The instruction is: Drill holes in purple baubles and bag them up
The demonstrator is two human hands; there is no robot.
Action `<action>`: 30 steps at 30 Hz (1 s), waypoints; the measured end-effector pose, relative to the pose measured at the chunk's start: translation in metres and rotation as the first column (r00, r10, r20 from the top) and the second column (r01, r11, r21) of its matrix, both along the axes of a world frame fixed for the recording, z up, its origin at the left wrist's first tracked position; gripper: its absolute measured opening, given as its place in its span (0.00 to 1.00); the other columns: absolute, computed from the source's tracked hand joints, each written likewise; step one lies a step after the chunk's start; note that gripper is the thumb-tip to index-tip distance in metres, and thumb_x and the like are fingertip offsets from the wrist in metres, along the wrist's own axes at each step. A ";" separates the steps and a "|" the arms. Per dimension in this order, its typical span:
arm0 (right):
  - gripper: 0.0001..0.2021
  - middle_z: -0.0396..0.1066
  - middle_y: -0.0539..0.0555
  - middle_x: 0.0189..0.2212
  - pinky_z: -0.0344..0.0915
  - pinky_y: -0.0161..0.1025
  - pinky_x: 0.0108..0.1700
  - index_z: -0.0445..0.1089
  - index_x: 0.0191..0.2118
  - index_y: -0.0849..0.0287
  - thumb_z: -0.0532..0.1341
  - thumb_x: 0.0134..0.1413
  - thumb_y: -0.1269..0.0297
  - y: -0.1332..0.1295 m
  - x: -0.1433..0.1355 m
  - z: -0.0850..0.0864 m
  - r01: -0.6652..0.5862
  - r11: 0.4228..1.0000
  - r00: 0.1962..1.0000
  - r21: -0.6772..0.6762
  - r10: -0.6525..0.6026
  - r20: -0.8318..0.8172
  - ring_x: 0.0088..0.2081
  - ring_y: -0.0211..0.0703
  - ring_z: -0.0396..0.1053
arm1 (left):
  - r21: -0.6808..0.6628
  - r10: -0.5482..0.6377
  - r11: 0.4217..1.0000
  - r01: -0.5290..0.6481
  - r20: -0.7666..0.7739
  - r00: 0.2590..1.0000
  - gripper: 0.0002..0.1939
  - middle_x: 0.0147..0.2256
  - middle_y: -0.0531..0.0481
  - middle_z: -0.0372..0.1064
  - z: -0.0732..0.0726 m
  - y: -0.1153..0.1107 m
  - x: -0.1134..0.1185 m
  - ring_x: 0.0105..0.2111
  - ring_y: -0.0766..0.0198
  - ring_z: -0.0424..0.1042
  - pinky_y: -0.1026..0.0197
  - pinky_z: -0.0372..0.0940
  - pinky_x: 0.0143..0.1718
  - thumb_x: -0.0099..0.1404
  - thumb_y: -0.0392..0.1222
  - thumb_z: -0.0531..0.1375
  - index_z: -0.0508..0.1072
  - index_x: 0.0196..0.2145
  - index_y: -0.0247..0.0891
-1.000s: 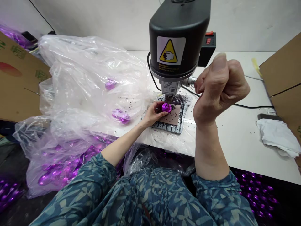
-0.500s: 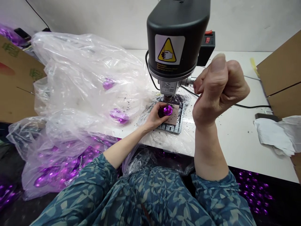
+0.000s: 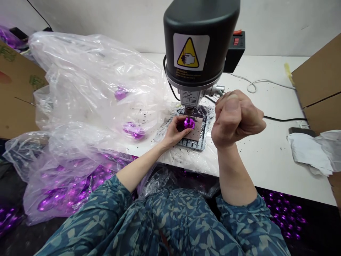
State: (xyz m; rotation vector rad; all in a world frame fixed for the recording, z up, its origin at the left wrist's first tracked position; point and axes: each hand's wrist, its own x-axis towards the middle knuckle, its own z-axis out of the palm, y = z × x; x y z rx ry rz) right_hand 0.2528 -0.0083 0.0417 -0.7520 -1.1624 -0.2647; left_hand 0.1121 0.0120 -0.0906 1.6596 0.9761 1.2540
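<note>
Lowering our right hand [image 3: 237, 119], we keep it curled in a fist at the lever [image 3: 220, 89]. Our left hand [image 3: 174, 132] still pinches the purple ball [image 3: 189, 123] between thumb and fingers over the brown board [image 3: 197, 133], under the drill [image 3: 197, 53]. The ball is round, so we see no clear long axis; its top faces the drill. Beyond, on the worktop [image 3: 274, 149], more of a pale cord [image 3: 269, 81] shows than before.

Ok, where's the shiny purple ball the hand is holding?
In the middle of the head view, the left hand holds the shiny purple ball over the brown square board, below the black machine.
</note>
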 end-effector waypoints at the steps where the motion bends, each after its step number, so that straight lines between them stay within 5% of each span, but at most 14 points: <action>1: 0.24 0.40 0.48 0.14 0.53 0.43 0.23 0.49 0.19 0.53 0.47 0.70 0.55 0.002 0.001 -0.005 0.042 0.999 0.998 -0.031 -0.040 0.044 0.17 0.40 0.51 | 0.002 0.003 1.000 -0.003 0.000 1.000 0.29 0.47 0.44 0.71 0.000 0.000 0.000 0.50 0.55 0.72 0.49 0.66 0.55 0.56 0.57 0.71 0.68 0.48 0.41; 5: 0.23 0.39 0.46 0.15 0.53 0.40 0.22 0.50 0.20 0.54 0.49 0.69 0.58 0.007 0.003 -0.017 0.053 0.998 0.996 0.038 -0.055 0.070 0.16 0.37 0.49 | -0.001 0.009 1.000 -0.009 -0.005 1.000 0.28 0.48 0.43 0.71 0.000 0.001 -0.001 0.51 0.54 0.72 0.49 0.66 0.56 0.56 0.57 0.71 0.68 0.48 0.41; 11: 0.24 0.45 0.44 0.14 0.51 0.36 0.17 0.39 0.21 0.58 0.55 0.63 0.65 0.007 0.006 -0.012 -0.164 0.942 0.986 0.294 0.156 0.051 0.14 0.31 0.47 | -0.011 0.006 1.000 -0.006 0.008 1.000 0.30 0.48 0.42 0.71 -0.001 0.001 -0.001 0.50 0.53 0.72 0.49 0.67 0.55 0.56 0.58 0.71 0.68 0.48 0.39; 18: 0.27 0.41 0.45 0.13 0.56 0.41 0.20 0.41 0.19 0.56 0.53 0.66 0.56 0.010 0.008 -0.037 -0.137 0.981 0.988 0.137 0.127 0.085 0.14 0.33 0.45 | -0.011 -0.001 1.000 0.001 0.008 1.000 0.31 0.48 0.42 0.71 -0.001 0.000 0.000 0.50 0.53 0.73 0.49 0.67 0.55 0.56 0.59 0.71 0.67 0.48 0.39; 22: 0.26 0.42 0.44 0.13 0.46 0.39 0.18 0.42 0.19 0.56 0.55 0.66 0.60 0.006 0.003 -0.008 -0.159 0.963 0.986 0.219 0.167 -0.020 0.14 0.32 0.43 | 0.017 0.013 1.000 -0.013 0.015 1.000 0.29 0.47 0.43 0.71 -0.002 0.002 0.002 0.50 0.54 0.73 0.50 0.67 0.54 0.56 0.58 0.71 0.67 0.48 0.40; 26: 0.26 0.46 0.45 0.15 0.46 0.40 0.20 0.44 0.21 0.55 0.56 0.68 0.55 0.002 0.000 0.038 -0.153 0.987 0.978 0.049 0.159 -0.133 0.16 0.34 0.47 | 0.036 0.148 0.989 -0.146 -0.054 0.988 0.26 0.46 0.44 0.71 0.006 -0.009 0.002 0.46 0.56 0.73 0.52 0.69 0.49 0.57 0.56 0.70 0.68 0.46 0.40; 28: 0.26 0.46 0.46 0.16 0.49 0.40 0.21 0.43 0.22 0.53 0.54 0.68 0.50 0.003 0.000 0.051 -0.134 0.991 0.983 -0.022 0.130 -0.133 0.17 0.35 0.48 | 0.130 0.208 0.973 -0.193 -0.112 0.972 0.23 0.45 0.44 0.72 0.011 -0.027 -0.002 0.44 0.57 0.74 0.53 0.71 0.45 0.59 0.53 0.69 0.68 0.46 0.40; 30: 0.27 0.45 0.45 0.16 0.48 0.39 0.22 0.42 0.22 0.53 0.53 0.66 0.46 0.005 0.000 0.056 -0.125 0.992 0.983 -0.026 0.121 -0.138 0.17 0.34 0.48 | 0.322 0.136 0.943 -0.082 -0.148 0.980 0.22 0.43 0.45 0.73 0.012 -0.055 -0.009 0.43 0.57 0.75 0.54 0.72 0.42 0.61 0.49 0.69 0.68 0.48 0.42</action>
